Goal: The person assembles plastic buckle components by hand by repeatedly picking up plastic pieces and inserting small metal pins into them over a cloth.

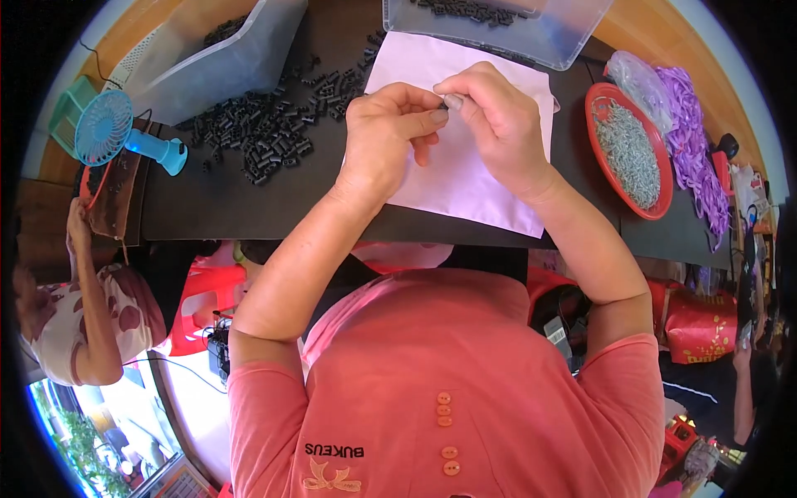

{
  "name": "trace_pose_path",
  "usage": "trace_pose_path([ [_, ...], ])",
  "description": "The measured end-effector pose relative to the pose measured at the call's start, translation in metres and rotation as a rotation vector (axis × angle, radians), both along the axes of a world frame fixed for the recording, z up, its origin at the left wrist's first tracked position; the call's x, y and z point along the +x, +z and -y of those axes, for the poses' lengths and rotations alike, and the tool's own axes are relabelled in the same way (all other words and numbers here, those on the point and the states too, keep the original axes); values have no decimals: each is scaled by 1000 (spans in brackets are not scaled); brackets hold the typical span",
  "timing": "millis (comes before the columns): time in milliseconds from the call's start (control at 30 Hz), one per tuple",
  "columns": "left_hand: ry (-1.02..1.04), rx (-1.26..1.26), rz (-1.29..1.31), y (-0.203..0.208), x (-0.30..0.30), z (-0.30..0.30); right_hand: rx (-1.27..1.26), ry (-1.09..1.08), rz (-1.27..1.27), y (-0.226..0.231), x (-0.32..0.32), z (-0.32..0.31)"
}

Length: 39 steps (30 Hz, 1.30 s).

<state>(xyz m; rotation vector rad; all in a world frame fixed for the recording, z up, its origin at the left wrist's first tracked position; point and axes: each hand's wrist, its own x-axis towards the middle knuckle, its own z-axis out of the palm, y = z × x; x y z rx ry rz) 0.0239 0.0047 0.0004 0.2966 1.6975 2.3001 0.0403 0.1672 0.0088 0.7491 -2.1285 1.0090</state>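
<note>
Over a pale pink cloth my two hands meet, fingertips almost touching. My left hand is closed in a pinch, thumb and forefinger on a small black plastic part, of which only a dark bit shows. Thumb and forefinger of my right hand are pressed together right beside it; whatever they hold is hidden or too small to name. Left of the cloth lies a loose pile of black plastic parts. To the right, a red oval basin holds many small silvery metal pieces.
Clear plastic bins with black parts stand at the back left and back centre. A small blue fan sits at the left. Purple ribbon-like strips and a clear bag lie past the basin. Another person sits at the left.
</note>
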Motion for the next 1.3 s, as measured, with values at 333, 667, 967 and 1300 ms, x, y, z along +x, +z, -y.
trace_pose_path([
  [333, 74, -47, -76, 3, 6, 0, -209, 47, 278, -3, -1, 1],
  [667, 72, -118, -29, 6, 6, -2, -10, -56, 47, -6, 0, 0],
  [967, 83, -56, -3, 5, 8, -1, 10, -105, -4, -8, 5, 6],
  [1300, 117, -144, -83, 9, 13, -2, -146, -28, 267, -7, 5, 1],
])
